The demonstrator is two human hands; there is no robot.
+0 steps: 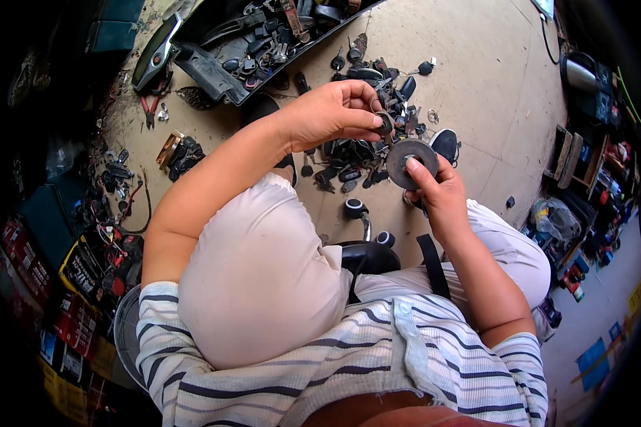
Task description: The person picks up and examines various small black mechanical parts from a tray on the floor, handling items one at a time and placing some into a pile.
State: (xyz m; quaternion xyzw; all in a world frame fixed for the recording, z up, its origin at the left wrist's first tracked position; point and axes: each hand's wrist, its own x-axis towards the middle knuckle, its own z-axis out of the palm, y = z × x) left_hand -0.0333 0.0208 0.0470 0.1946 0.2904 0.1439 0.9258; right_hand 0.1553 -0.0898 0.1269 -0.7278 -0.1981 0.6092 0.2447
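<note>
My left hand (344,115) pinches a dark-headed key (386,124) between thumb and fingers, with a thin ring by the fingertips. Its blade points down to the rim of a grey round metal disc (400,176); I cannot tell whether they touch. The disc, which looks like a ring magnet, is gripped in my right hand (442,189), thumb across its middle. Beneath both hands, a loose pile of keys and key fobs (347,160) spreads over the floor (486,69). My left hand and forearm hide part of that pile.
A black plastic bin (211,72) holding keys lies beyond my left arm. Red-handled pliers (149,112) and a small heap of fobs (184,160) are at left. Stool casters (355,208) stand between my legs. At right are a metal kettle (579,72) and a plastic bag (555,216).
</note>
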